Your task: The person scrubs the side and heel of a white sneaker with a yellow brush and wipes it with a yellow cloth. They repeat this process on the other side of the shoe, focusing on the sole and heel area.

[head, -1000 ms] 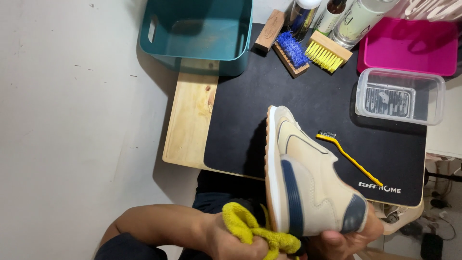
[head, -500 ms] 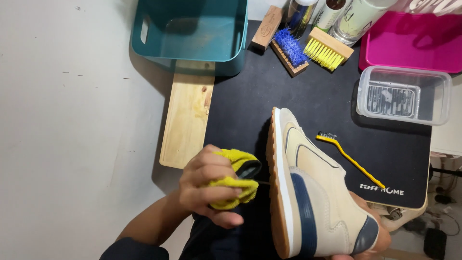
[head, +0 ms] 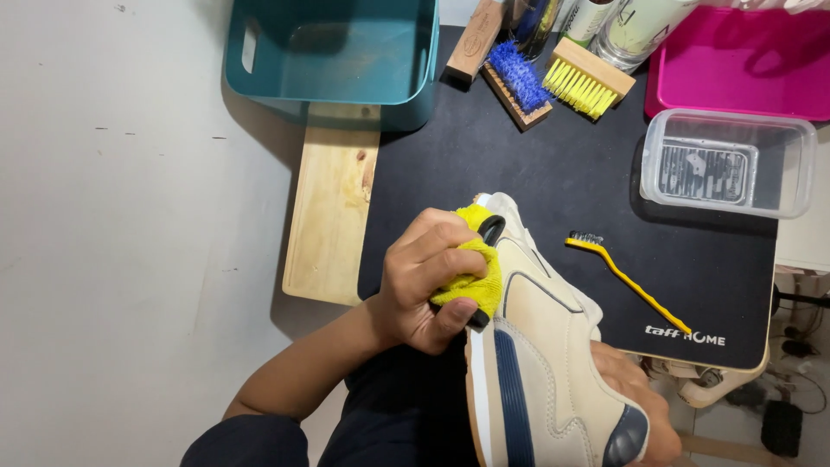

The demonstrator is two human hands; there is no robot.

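My left hand (head: 428,281) reaches in from the near left with the wrist bent, its grip closed around a yellow cloth (head: 475,277) pressed to the left edge of the beige sneaker (head: 540,363) near its toe. My right hand (head: 635,393) cups the heel from below, its grip closed on the shoe, holding it above the near edge of the desk (head: 553,173). Compared with half a second ago, the cloth has closed in from just left of the sole onto the shoe. The yellow toothbrush (head: 627,281) lies right of it.
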